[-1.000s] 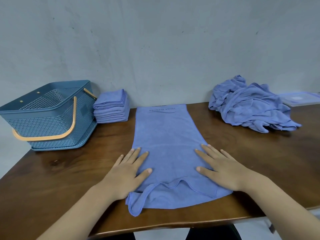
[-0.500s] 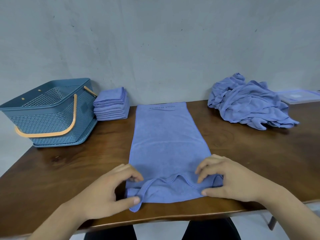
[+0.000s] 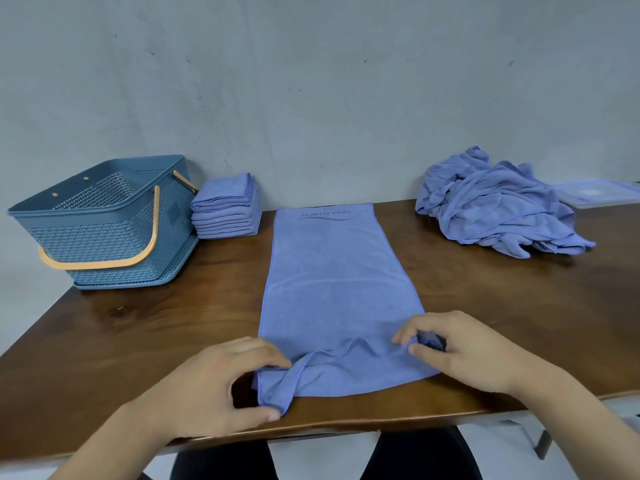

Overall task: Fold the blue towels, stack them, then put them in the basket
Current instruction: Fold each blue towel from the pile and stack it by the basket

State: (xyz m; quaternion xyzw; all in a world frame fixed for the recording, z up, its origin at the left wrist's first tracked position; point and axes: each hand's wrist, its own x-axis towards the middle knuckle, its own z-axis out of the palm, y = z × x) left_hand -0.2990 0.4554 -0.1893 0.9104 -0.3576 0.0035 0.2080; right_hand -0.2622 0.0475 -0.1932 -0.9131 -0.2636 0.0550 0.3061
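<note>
A long blue towel (image 3: 337, 292) lies flat lengthwise down the middle of the wooden table (image 3: 138, 327), its printed end at the far side. My left hand (image 3: 221, 386) pinches its near left corner, which is rumpled. My right hand (image 3: 460, 348) pinches the near right corner between thumb and fingers. A stack of folded blue towels (image 3: 227, 209) sits at the back left beside a blue basket (image 3: 104, 223) with an orange handle. A heap of unfolded blue towels (image 3: 498, 206) lies at the back right.
A clear plastic lid or tray (image 3: 599, 194) lies behind the heap at the far right. A grey wall runs along the table's back edge. The basket stands at the table's left edge. My knees show under the near edge.
Both hands went from lying flat on the towel to curling at its near end, and now pinch the two near corners. The view has tilted slightly.
</note>
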